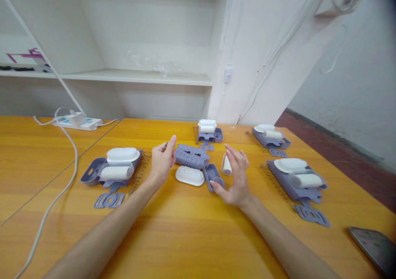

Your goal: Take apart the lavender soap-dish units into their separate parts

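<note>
Two bare forearms reach in from the near edge of the tabletop (pixel 192 237), and both hands sit toward its middle. Left hand (pixel 162 160) has its fingers loosely curled with the thumb up, its fingertips at the left end of a grey-purple perforated tray (pixel 191 155); whether it pinches the tray or something small cannot be told. Right hand (pixel 235 176) is spread, fingers apart and clamped on nothing, its thumb tip touching a small grey-purple cap piece (pixel 212 175) that lies just right of a white oval brush head (pixel 189 175). Bristles show as fine dots on the brush head's top, and it lies just in front of the tray. A white roller (pixel 226 165) stands behind the right hand, partly hidden by the fingers. Toward the left edge lies a set of the same parts (pixel 113 167), white pieces stacked on grey-purple shells with a flat ring piece before it. Two more sets (pixel 297 178) (pixel 271 137) lie toward the right edge, and another (pixel 208 131) sits at the far edge. A power strip (pixel 77 121) with a white cable (pixel 54 196) rests near the far left corner. At the near right corner a dark phone (pixel 375 246) is cut off by the frame.
</note>
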Demonstrator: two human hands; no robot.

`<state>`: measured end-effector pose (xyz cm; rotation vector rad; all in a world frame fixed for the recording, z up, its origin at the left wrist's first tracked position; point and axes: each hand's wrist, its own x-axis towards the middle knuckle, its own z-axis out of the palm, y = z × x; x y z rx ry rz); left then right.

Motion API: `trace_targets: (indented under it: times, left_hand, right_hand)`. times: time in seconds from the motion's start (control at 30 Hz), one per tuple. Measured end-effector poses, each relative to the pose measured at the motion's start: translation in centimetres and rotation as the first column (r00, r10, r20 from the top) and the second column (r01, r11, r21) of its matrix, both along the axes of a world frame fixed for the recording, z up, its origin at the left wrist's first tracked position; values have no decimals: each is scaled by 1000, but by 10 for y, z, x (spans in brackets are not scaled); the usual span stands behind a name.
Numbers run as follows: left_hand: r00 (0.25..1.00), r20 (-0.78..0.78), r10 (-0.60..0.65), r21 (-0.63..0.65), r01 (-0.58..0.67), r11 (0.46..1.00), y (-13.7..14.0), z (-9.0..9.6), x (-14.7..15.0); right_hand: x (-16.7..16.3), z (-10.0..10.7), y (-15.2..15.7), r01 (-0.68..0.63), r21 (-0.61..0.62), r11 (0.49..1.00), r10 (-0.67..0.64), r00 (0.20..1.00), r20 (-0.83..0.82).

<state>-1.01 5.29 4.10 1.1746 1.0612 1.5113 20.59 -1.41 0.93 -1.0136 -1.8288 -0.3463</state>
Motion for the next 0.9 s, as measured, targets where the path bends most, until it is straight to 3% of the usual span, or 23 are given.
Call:
trace_targets:
  times: [0.17, 0.43, 0.6, 0.67, 0.77, 0.9]
  left_hand:
    - [983, 157, -96, 29, 92, 995, 0, 1, -2]
    - [951, -20, -307, 20, 308, 951, -19, 7, 16]
    - [900, -87, -426, 9, 429, 903, -26, 11, 22]
    - [902, -172, -396, 51, 410, 911, -24, 10, 18]
    - [873, -440, -212, 176, 315, 933, -14, 4, 8]
    - [631, -775, -4, 282, 353, 892, 2, -8, -12]
  right_hand:
    - [1, -2, 0, -45, 20, 999, 45, 999, 23]
    - [-15, 3, -8, -107, 24, 994, 102, 981, 163]
    - [-17, -4, -7, -103, -12, 995, 103, 982, 160]
    - [-14, -6, -5, -96, 9, 995, 93, 987, 130]
    - [-12, -4, -5, -75, 29, 997, 73, 995, 64]
    - [-13, 1, -7, -149, -57, 987, 150, 989, 17]
